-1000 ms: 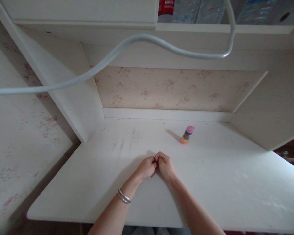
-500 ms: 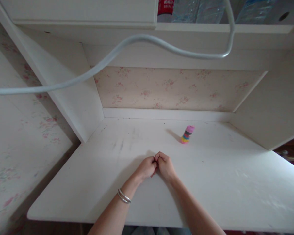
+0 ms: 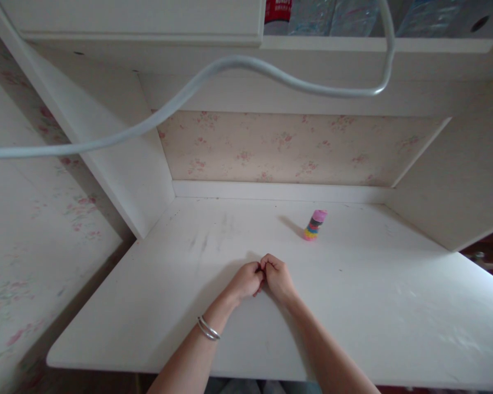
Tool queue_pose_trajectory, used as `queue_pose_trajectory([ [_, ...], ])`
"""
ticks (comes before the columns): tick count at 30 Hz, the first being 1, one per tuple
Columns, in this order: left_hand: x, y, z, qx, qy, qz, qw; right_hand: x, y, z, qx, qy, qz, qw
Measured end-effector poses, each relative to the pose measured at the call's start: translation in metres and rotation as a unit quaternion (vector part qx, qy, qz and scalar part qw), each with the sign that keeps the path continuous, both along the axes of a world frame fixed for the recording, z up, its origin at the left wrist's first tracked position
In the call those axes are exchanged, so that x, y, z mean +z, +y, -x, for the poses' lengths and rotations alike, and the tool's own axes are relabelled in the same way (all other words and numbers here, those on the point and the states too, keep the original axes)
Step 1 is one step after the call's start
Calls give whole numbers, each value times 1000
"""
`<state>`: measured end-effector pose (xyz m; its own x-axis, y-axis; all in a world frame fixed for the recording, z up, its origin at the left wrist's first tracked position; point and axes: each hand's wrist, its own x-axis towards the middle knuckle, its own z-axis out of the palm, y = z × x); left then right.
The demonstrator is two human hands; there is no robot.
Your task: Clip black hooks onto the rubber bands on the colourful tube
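Observation:
My left hand (image 3: pixel 247 279) and my right hand (image 3: pixel 276 275) meet near the middle of the white desk. Both are closed with the fingers curled in, and they touch at the knuckles and thumbs. No object shows in either one; the insides of the fists are hidden. Two thin silver bangles (image 3: pixel 208 328) circle my left wrist. Beyond my right hand, a short way off, a small upright column (image 3: pixel 314 225) stands on the desk, banded in pink, black, red, blue and yellow. It looks like a stack of coloured bands, and neither hand touches it.
The white desktop (image 3: pixel 148 306) has grey smudges at the left and is closed in by side panels and a back strip. A thick pale cable or tube (image 3: pixel 238 63) crosses the upper view. Above, a shelf holds a red-labelled bottle (image 3: pixel 277 13) and clear plastic-wrapped items.

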<state>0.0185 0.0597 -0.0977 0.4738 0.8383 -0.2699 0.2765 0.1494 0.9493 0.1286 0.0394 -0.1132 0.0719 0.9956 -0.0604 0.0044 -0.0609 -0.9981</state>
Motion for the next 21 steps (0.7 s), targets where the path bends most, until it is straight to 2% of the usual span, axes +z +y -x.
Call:
queue_pose_trajectory([
  [3, 0, 0, 0, -2, -9, 3, 1000, 0, 1, -3, -57, -84, -33, 994],
  [6, 3, -1, -1, -3, -21, 9, 1000, 2, 7, -19, -176, -136, -80, 972],
  [10, 9, -3, 0, 5, -23, 17, 1000, 5, 21, -58, -349, -171, -97, 916],
  [14, 15, -5, 0, 8, -12, 28, 1000, 4, 35, -97, -467, -272, -81, 838],
  [17, 17, -7, 0, 9, -7, 31, 999, 4, 45, -115, -502, -315, -72, 802],
  [19, 17, -7, 0, 11, -7, 33, 999, 4, 53, -122, -500, -327, -63, 799],
  [21, 16, -7, 1, 14, -9, 37, 999, 4, 62, -127, -478, -340, -47, 808],
])
